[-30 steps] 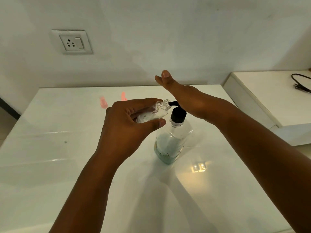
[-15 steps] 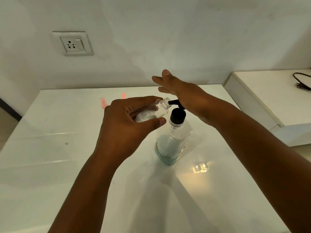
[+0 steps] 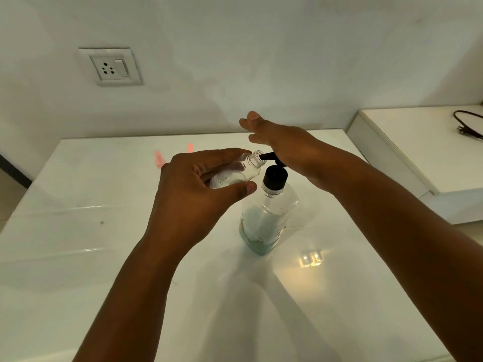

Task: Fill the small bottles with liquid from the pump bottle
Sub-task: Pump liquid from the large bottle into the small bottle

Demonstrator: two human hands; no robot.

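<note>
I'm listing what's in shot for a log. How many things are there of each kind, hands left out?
Small bottle: 1
Pump bottle: 1
Pink objects on the table, too blurred to identify: 2
Wall socket: 1
Black cable: 1
Total: 6

Your left hand (image 3: 198,194) is curled around the small clear plastic bottle (image 3: 236,173), thumb underneath and fingers on top, tipped so its mouth points toward your right hand (image 3: 285,147). That one's flat, palm down with fingers straight, resting on the black pump head (image 3: 271,159). Both forearms angle inward.
</note>
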